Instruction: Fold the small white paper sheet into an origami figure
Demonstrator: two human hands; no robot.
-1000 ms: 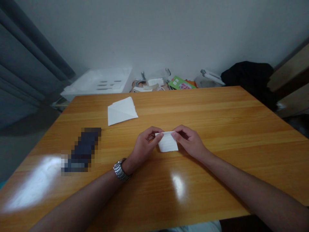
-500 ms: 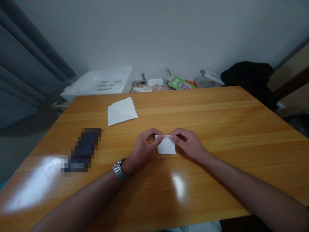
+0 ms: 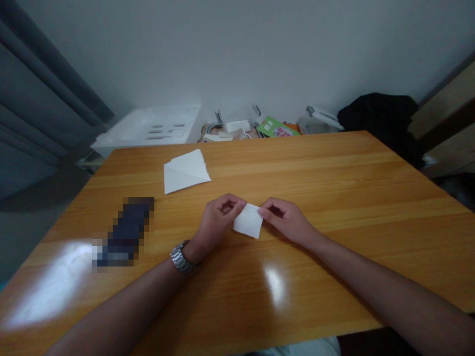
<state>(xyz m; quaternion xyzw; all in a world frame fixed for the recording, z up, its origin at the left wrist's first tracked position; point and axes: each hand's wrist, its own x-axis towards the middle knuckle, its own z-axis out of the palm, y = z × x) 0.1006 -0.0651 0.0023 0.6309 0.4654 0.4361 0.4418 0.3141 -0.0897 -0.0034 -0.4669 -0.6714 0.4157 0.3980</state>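
Note:
A small white piece of paper (image 3: 248, 221), roughly square, is held up between my two hands near the middle of the table. My left hand (image 3: 219, 217), with a metal watch (image 3: 182, 258) on its wrist, pinches the paper's upper left corner between thumb and fingers. At the upper right corner, the thumb and fingertips of my right hand (image 3: 285, 216) are closed on it. The sheet tilts down toward the right. Fingertips behind the paper are partly hidden.
On the wooden table (image 3: 315, 173), a stack of white paper sheets (image 3: 186, 172) lies at the back left. A dark blurred-out object (image 3: 126, 230) lies at the left. Beyond the far edge are a white foam tray (image 3: 148, 123), a green booklet (image 3: 276, 127) and black cloth (image 3: 378, 118).
The paper has turned clockwise and shifted slightly left. My left hand has moved a little left and up; the right hand keeps its pinch, with its fingertips slightly further left.

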